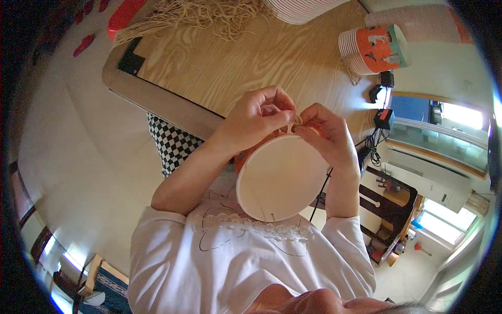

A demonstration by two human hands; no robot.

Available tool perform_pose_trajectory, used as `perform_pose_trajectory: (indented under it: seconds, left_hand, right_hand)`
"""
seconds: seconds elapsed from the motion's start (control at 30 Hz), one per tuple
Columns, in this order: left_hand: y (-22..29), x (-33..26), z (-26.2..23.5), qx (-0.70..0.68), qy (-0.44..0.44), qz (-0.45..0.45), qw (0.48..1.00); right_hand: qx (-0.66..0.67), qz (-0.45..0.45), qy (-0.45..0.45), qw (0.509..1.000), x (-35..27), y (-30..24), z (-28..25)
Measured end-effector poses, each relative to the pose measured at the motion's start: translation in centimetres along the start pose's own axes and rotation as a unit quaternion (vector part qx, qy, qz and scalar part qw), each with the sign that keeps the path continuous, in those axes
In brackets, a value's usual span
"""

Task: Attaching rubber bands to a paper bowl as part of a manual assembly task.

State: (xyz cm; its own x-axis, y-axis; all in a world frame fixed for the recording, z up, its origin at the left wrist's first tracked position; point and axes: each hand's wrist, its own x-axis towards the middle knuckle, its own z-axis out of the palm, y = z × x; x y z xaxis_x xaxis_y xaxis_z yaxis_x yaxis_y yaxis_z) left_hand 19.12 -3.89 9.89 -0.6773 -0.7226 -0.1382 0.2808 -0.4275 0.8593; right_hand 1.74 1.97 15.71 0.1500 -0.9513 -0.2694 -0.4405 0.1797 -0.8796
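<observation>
In front of my chest a paper bucket is tipped so that its pale inside and round rim face me. Some orange of its outer wall shows at the left side. A short bit of tan twine lies at the far edge of the rim. My left hand is closed, thumb and fingers pinching at this twine. From the other side my right hand pinches there too, its thumb close against the rim. A thin strand also shows at the rim's near edge. The fingertips hide any knot.
A wood-grain table stretches beyond my hands. On it lie a heap of loose twine, a stack of white buckets and a stack of orange printed buckets. Black cables hang at the right. A checkered cloth sits below the table's edge.
</observation>
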Motion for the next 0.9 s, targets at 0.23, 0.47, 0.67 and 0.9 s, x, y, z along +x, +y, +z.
perform_pose_trajectory:
  seconds: [0.23,0.47,0.67,0.9]
  left_hand:
    - [0.1,-0.3,0.1,-0.011,-0.011,-0.020,1.000]
    - [-0.4,-0.2,-0.2,0.001,-0.012,0.018,1.000]
    - [-0.5,-0.2,-0.2,-0.013,-0.004,-0.007,1.000]
    - [0.6,-0.7,0.8,0.108,-0.064,0.040,0.991]
  right_hand:
    - [0.133,0.062,0.028,0.989,0.2,0.2,0.5]
    - [0.128,0.050,0.047,0.989,0.0,-0.1,0.8]
    - [0.183,0.053,0.051,0.980,-0.9,0.3,0.5]
    - [0.194,0.039,0.048,0.979,-1.3,0.8,0.2]
